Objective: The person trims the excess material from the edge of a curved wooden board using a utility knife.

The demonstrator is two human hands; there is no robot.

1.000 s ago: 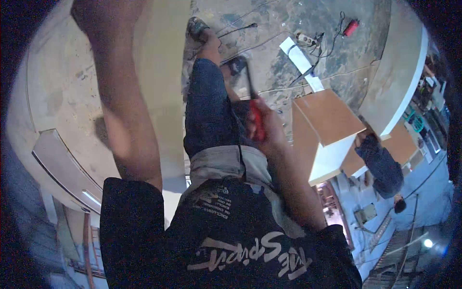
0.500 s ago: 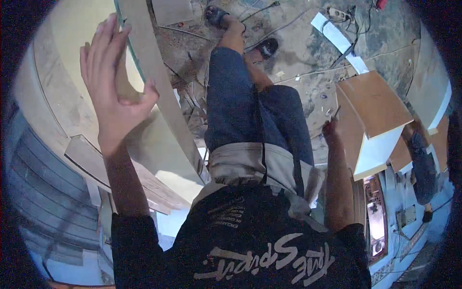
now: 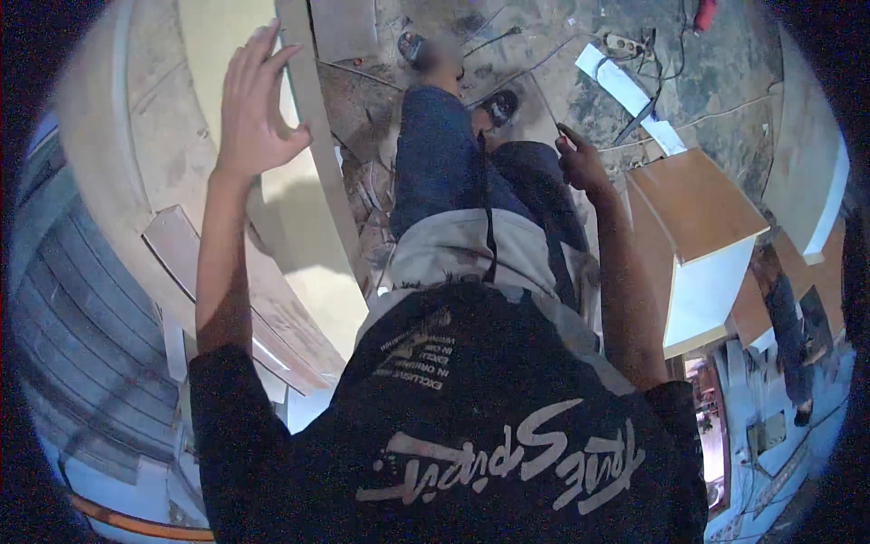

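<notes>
My left hand [image 3: 256, 122] is at the pale yellow inner face of a long wooden panel [image 3: 331, 172], close to its upright edge. Its fingers are stretched out and the thumb stands apart, with nothing held. I cannot tell whether the palm touches the panel. In my right hand [image 3: 583, 168], fingers closed, is a thin, long-shafted tool [image 3: 547, 102] that looks like a screwdriver. A spot of red shows where the fingers meet it. The shaft points away from me, over the floor beside my sandalled foot; the handle is mostly hidden by the fingers.
To the right stands a brown and white wooden box [image 3: 698, 204]. Beyond it lie a white strip [image 3: 625, 89], a power strip [image 3: 625, 43] and loose cables on the stained floor. A slim wooden piece [image 3: 181, 245] sits left of my forearm. Another person [image 3: 787, 317] is at far right.
My right hand has risen from beside the box, moving away from me and left, with the tool now pointing forward. The left hand stays spread at the panel as the view shifts.
</notes>
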